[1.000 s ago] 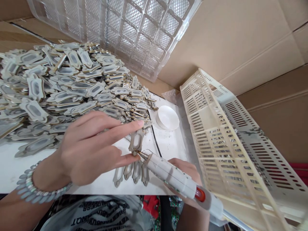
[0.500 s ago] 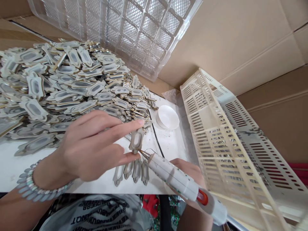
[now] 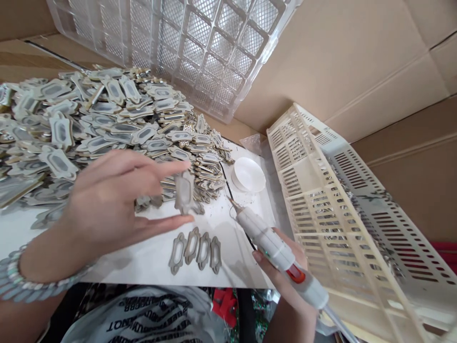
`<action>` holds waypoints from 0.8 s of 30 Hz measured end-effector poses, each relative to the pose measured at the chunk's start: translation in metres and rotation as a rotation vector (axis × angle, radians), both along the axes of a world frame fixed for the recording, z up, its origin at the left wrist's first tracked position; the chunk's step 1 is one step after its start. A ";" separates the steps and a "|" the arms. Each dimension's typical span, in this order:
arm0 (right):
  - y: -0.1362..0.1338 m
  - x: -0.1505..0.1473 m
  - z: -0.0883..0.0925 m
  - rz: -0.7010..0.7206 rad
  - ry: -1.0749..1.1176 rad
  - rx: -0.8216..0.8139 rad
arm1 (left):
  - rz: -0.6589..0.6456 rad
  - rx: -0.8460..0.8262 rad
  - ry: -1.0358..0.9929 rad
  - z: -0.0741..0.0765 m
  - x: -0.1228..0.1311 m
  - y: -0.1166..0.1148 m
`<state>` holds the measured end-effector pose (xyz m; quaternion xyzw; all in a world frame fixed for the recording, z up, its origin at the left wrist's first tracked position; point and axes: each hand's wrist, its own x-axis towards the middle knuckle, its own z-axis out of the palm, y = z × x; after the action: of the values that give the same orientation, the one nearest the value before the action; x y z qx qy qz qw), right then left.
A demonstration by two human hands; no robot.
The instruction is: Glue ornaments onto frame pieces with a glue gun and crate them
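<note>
My left hand (image 3: 107, 205) pinches a small grey ornate frame (image 3: 184, 191) upright between index finger and thumb. The frame has an elongated opening and looks slightly blurred. In my right hand (image 3: 285, 262) is a white pen-shaped tool (image 3: 266, 238) with a thin metal tip, a bent wire beside the tip and an orange-red part in its barrel. The tip points up and left, apart from the held frame. Below my left hand, several matching frames (image 3: 193, 247) lie in a row on the white work surface (image 3: 135, 262).
A large heap of similar frames (image 3: 107, 114) covers the back left. A white bowl (image 3: 249, 175) stands right of the heap. Cream slotted plastic baskets (image 3: 314, 205) lean at the right. A clear compartment tray (image 3: 200, 47) stands at the back against cardboard (image 3: 342, 57).
My left hand has moved left with the frame, away from the tool tip. The tool in my right hand has swung slightly right, so tip and frame are now apart.
</note>
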<state>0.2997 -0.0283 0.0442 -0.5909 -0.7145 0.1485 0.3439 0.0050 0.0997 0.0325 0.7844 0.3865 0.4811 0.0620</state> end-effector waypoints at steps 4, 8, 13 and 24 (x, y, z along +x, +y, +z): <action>0.003 0.005 -0.023 -0.193 0.029 0.067 | 0.221 -0.011 0.195 0.011 -0.013 0.020; 0.011 0.007 -0.050 -0.372 0.190 0.115 | 0.329 -0.086 0.204 0.027 -0.021 0.055; 0.016 0.001 -0.060 -0.427 0.346 0.203 | 0.422 -0.209 0.329 0.038 -0.023 0.095; 0.012 0.005 -0.066 -0.381 0.427 0.203 | 0.524 -0.501 0.210 0.059 -0.012 0.129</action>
<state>0.3048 -0.0162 -0.0221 -0.6325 -0.5135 0.1300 0.5651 -0.0068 0.2288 0.0918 0.6645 0.6841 0.2880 0.0869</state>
